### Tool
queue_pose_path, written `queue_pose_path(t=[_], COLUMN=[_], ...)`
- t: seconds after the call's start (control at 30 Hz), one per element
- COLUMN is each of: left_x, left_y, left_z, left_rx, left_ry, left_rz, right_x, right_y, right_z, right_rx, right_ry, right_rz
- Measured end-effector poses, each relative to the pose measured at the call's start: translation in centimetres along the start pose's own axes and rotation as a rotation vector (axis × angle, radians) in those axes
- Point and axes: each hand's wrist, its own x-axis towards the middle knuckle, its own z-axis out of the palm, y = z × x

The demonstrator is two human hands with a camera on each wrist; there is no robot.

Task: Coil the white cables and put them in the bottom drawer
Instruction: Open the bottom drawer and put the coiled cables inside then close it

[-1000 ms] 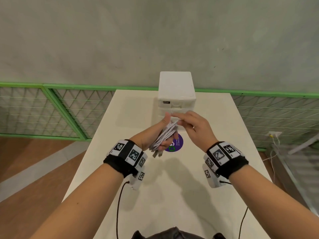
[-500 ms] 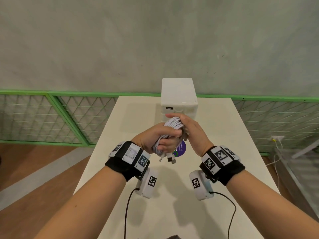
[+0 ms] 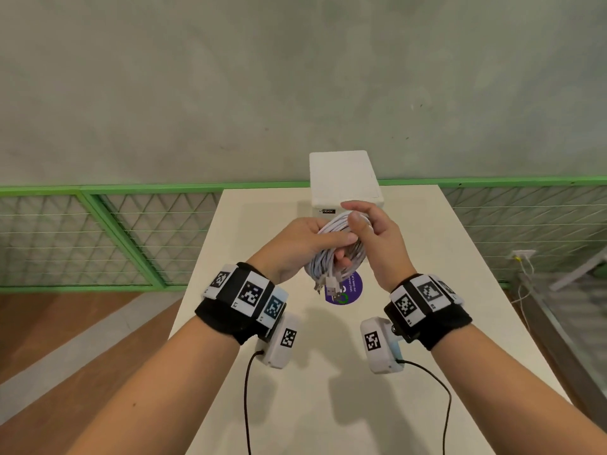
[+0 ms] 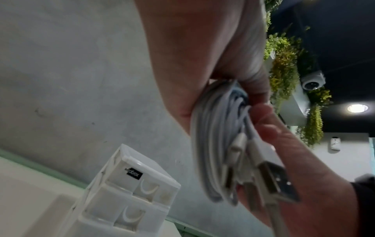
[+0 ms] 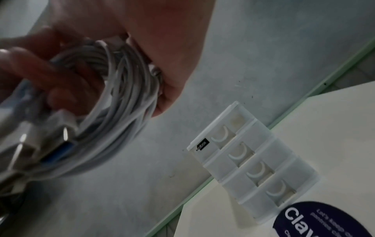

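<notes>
A coil of white cables (image 3: 356, 254) hangs in the air over the table, just in front of the white drawer unit (image 3: 345, 182). My left hand (image 3: 295, 247) grips its left side, thumb lying across the loops. My right hand (image 3: 381, 244) pinches the upper right of the coil, thumb in front, fingers behind. USB plugs (image 3: 331, 287) dangle from the bottom. The left wrist view shows the coil (image 4: 211, 144) and plugs close up. In the right wrist view the coil (image 5: 125, 99) hangs above the drawer unit (image 5: 251, 162), whose drawers, including the bottom drawer (image 5: 278, 190), are all pushed in.
The cream table (image 3: 262, 218) is narrow, with edges to my left and right. A round purple sticker (image 3: 353, 289) lies on it below the coil. A green mesh fence (image 3: 98, 238) and a grey wall stand behind. Black wrist-camera cords trail over the near table.
The coil has been turned so its open loop faces me. My right hand has slid from wrapping over the bundle to pinching its top right. Both hands sit slightly higher.
</notes>
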Motion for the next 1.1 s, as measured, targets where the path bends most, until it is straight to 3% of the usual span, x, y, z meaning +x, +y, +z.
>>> queue_pose_path(t=[0.13,0.33,0.53,0.83,1.1], left_x=[0.9,3.0,5.7,10.4,13.7], left_y=[-0.5,-1.0,-1.3,-0.5,-3.7], left_z=[0.7,2.9,4.9,6.7,2.9], left_rx=[0.037,-0.179,-0.099,-0.158,-0.094], left_ry=[0.126,0.17,0.286,0.352,0.258], left_rz=[0.101,0.07,0.053,0.021,-0.132], right_x=[-0.2,-0.6,1.3,4.5,9.5], right_y=[0.6,0.6,0.3,1.2,4.2], right_z=[0.4,-0.4,-2.6,-5.5,-9.7], right_rx=[0.071,0.215,0.138,0.175,-0.277], right_ry=[0.123,0.279,0.4,0.411,0.255], right_rz=[0.014,0.076,0.089,0.143,0.122])
